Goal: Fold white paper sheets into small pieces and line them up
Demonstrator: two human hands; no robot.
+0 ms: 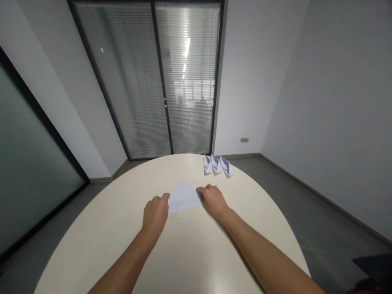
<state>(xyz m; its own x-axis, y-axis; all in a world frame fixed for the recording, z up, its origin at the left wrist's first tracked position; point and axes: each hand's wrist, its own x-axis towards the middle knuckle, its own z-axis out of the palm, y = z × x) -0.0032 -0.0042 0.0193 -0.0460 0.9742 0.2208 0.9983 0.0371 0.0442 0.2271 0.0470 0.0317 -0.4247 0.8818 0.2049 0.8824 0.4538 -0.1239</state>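
A white sheet of paper [184,198] with a peaked far edge, apparently folded at its top corners, is held just at the table's middle. My left hand [156,210] pinches its left edge between thumb and curled fingers. On the opposite side, my right hand [213,199] grips the right edge in the same way, fingers closed. Parts of the paper's side edges are hidden by the fingers. Beyond my right hand, three folded paper pieces [216,165] stand side by side near the far rim.
The round cream table [122,241] spreads under both arms. Past its far edge are a glass partition with blinds [190,122] and a white wall [254,73] with a socket plate [244,140]. A dark object [375,267] shows at the lower right beyond the table.
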